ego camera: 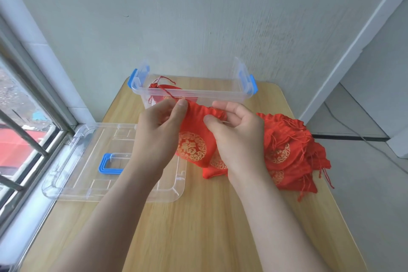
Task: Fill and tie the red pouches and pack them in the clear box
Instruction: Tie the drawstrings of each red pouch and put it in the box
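Red pouch [194, 137] is being held mid-frame, just below the clear box [198, 94], w/ left hand [159, 130] pinching its top-left corner at the cord [169, 93] and right hand [238, 139] pinching the gathered mouth. Prob. cinching: the person is best pulling the cord straight out while bracing the neck, so fabric's gathering evenly.

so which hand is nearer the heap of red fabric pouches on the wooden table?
Right. The right hand is beside the heap; the left hand is farther, across the held red pouch.
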Available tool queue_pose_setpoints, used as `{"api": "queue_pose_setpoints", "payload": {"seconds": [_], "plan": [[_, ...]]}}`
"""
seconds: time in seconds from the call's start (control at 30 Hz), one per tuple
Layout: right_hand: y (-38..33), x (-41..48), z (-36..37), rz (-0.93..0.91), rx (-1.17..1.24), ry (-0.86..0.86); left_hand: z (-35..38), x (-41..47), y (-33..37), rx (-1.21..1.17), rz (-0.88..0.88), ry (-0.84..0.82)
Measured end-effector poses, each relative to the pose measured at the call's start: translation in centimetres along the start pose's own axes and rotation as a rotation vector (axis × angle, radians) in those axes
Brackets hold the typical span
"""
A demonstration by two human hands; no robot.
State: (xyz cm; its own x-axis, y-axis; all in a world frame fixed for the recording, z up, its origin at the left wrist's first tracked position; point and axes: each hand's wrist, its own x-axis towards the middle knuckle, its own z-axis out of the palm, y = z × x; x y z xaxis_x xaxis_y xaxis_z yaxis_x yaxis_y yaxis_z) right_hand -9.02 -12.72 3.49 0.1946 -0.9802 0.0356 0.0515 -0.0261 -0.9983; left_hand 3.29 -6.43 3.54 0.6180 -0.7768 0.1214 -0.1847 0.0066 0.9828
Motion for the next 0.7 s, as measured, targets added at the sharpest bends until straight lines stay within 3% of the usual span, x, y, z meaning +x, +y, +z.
{"api": "queue_pose_setpoints", "payload": {"seconds": [0.2, 0.37, 0.53, 0.7], "plan": [[-0.7, 0.2, -0.5, 0.186, 0.215, 0.034, -0.3, 0.6, -0.3, -0.149, -0.132, 0.070], [-0.2, 0.4, -0.7, 0.152, 0.222, 0.064, -0.7, 1.0, -0.6, -0.331, -0.266, 0.099], [-0.3, 0.5, -0.5, 0.270, 0.427, 0.036, -0.3, 1.0, -0.6, -0.391, -0.290, 0.096], [-0.5, 0.6, -0.8, 0.275, 0.529, 0.034, -0.6, 1.3, -0.6, -0.465, -0.340, 0.105]]}}
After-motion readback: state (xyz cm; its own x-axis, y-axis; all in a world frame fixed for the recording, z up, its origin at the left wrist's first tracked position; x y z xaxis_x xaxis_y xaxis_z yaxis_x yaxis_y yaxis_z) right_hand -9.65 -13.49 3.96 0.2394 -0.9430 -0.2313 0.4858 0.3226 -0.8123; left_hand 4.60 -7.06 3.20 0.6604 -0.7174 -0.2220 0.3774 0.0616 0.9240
